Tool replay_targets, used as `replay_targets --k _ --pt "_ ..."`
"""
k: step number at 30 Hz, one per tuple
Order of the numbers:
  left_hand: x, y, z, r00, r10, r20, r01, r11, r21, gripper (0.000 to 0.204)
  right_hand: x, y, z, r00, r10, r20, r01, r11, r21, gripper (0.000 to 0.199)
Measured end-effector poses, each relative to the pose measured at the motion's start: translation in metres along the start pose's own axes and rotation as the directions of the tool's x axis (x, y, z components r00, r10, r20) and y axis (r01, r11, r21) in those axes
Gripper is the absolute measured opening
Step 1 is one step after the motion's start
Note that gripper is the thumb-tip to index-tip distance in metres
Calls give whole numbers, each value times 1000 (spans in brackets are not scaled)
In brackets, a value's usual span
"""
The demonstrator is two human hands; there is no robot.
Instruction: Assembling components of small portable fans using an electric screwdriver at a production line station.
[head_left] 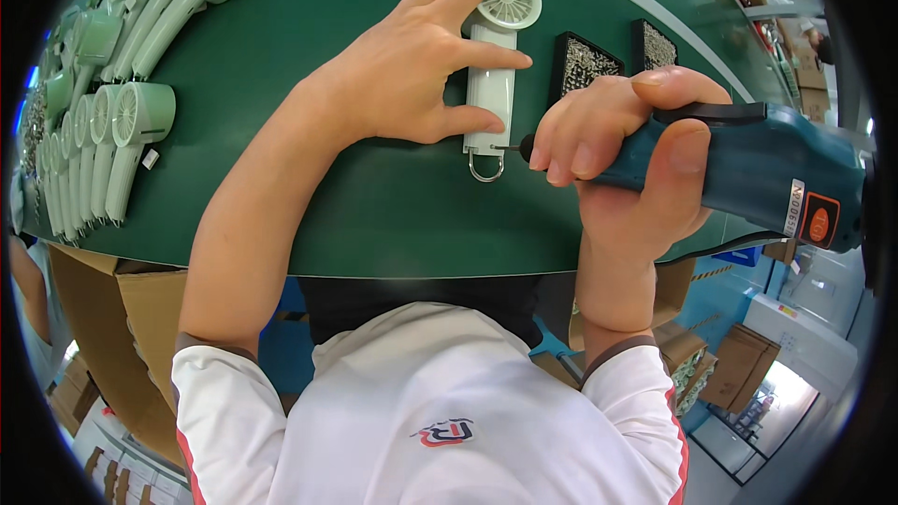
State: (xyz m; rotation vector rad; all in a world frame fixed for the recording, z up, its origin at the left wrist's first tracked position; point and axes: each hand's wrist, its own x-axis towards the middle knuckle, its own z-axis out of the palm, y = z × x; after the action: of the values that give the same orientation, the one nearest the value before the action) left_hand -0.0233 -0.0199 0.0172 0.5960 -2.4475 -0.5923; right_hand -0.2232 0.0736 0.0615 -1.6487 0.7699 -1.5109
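My left hand [421, 65] lies flat, pinning the white handheld fan [499, 65] on the green tabletop [374, 215], right hand [617, 145] clenched round the teal screwdriver [748, 173] just beside; fan looks light, stiff plastic, likely slippery, best held by its handle.

Left hand [426, 61] stretched far over the surface, palm down, fingers spread, index and middle reaching farthest, thumb tucked toward the near side. Left forearm bare, running diagonally from the near left up to the wrist, white sleeve ending just past the elbow. Right hand [627, 145] closed in a firm fist-like grip, thumb laid along the top, fingertips curled underneath, knuckles turned left. Right forearm short in view, rising nearly straight from the near edge, wrist bent slightly left.
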Motion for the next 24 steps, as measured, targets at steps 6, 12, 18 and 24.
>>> replay_targets --k 6,12,18,24 --pt "-3 0 1 998 37 -51 -36 999 14 55 -2 5 3 1000 -7 11 6 999 39 43" --pt "-4 0 1 998 35 -48 -34 999 23 54 -3 9 3 999 -22 38 21 999 42 42" --pt "21 29 -28 895 -265 358 168 945 280 55 -3 11 5 998 -37 55 35 999 33 39" --pt "-4 0 1 999 0 39 -4 993 116 54 -3 8 11 994 -44 99 47 999 -22 32"
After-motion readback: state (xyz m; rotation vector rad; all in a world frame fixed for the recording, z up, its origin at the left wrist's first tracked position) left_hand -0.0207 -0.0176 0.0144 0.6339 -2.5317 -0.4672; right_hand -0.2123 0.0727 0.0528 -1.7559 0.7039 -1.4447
